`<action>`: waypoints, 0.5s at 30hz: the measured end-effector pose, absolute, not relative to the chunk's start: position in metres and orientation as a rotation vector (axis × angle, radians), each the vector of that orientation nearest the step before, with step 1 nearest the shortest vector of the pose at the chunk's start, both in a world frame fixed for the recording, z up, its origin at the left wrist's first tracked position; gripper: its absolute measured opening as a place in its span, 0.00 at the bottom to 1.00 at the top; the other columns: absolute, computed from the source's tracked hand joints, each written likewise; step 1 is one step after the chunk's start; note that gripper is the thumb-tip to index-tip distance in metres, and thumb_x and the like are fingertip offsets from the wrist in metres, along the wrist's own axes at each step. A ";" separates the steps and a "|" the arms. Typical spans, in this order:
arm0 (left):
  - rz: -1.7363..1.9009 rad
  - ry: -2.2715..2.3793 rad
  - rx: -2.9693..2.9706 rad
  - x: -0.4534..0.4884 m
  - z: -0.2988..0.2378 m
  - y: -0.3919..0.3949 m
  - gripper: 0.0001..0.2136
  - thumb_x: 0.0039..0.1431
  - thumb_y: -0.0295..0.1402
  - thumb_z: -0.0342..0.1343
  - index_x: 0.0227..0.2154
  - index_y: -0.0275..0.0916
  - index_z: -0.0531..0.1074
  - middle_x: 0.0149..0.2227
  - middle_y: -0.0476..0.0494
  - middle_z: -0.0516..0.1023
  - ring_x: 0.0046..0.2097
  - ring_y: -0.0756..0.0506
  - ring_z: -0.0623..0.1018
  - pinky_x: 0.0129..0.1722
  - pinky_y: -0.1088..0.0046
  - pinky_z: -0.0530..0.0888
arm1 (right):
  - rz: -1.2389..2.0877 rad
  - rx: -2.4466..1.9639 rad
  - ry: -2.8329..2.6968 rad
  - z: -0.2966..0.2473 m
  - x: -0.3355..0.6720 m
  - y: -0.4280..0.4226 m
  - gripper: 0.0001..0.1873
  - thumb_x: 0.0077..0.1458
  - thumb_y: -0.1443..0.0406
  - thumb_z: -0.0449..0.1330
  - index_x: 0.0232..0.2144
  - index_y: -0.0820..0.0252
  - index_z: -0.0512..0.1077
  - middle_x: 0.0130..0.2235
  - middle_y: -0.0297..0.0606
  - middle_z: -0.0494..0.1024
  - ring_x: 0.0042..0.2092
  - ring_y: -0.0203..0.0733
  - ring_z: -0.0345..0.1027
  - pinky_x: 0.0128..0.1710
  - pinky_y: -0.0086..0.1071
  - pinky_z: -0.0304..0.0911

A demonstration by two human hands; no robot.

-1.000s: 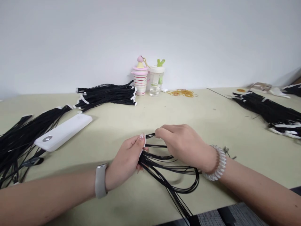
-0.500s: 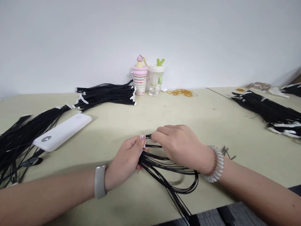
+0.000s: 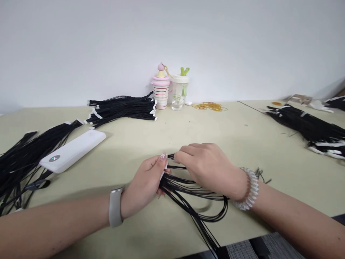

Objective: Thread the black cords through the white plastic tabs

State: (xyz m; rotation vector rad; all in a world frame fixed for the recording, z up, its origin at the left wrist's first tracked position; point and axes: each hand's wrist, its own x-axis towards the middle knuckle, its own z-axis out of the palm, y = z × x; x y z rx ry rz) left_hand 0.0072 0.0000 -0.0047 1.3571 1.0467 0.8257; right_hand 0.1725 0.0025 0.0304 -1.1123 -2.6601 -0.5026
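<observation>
My left hand (image 3: 144, 185) is closed around a bunch of thin black cords (image 3: 198, 201) near the front middle of the table, gripping them close to their ends. The cords loop to the right and trail off the table's front edge. My right hand (image 3: 208, 165) is pinched on the end of one black cord just beyond my left fingertips. A grey band sits on my left wrist and a clear coil bracelet on my right wrist.
A white power bank (image 3: 72, 151) lies at the left beside heaps of black cords (image 3: 18, 160), with another bundle (image 3: 122, 108) behind. Two cups (image 3: 169, 91) and rubber bands (image 3: 210, 106) stand by the wall. More cords (image 3: 309, 127) cover the right table.
My right hand has drawn the cord end slightly left, closer to my left fingertips. My left hand has stayed put.
</observation>
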 end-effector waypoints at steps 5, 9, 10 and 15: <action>0.833 1.043 1.362 0.008 -0.003 0.000 0.18 0.56 0.46 0.42 0.18 0.38 0.59 0.13 0.54 0.59 0.15 0.54 0.61 0.15 0.79 0.58 | -0.513 -1.120 -2.658 0.031 0.173 0.002 0.06 0.50 0.74 0.48 0.26 0.60 0.61 0.25 0.32 0.66 0.25 0.33 0.53 0.23 0.31 0.39; 0.822 1.073 1.369 0.008 0.000 0.000 0.18 0.55 0.46 0.43 0.18 0.38 0.59 0.12 0.55 0.59 0.15 0.54 0.61 0.15 0.79 0.59 | -0.511 -1.149 -2.629 0.030 0.173 0.001 0.05 0.49 0.73 0.48 0.26 0.61 0.61 0.24 0.32 0.66 0.24 0.33 0.51 0.23 0.31 0.39; 0.824 1.077 1.368 0.009 0.000 0.000 0.18 0.55 0.46 0.43 0.18 0.38 0.59 0.12 0.55 0.59 0.15 0.54 0.61 0.14 0.79 0.59 | -0.512 -1.152 -2.622 0.030 0.173 0.001 0.05 0.49 0.73 0.48 0.25 0.61 0.61 0.24 0.32 0.66 0.24 0.32 0.51 0.23 0.31 0.39; 0.838 1.050 1.354 0.008 -0.003 0.001 0.18 0.55 0.46 0.43 0.18 0.38 0.59 0.12 0.55 0.59 0.14 0.54 0.60 0.14 0.79 0.58 | -0.516 -1.176 -2.620 0.030 0.172 0.000 0.05 0.48 0.73 0.48 0.24 0.61 0.60 0.23 0.32 0.66 0.23 0.32 0.50 0.23 0.30 0.38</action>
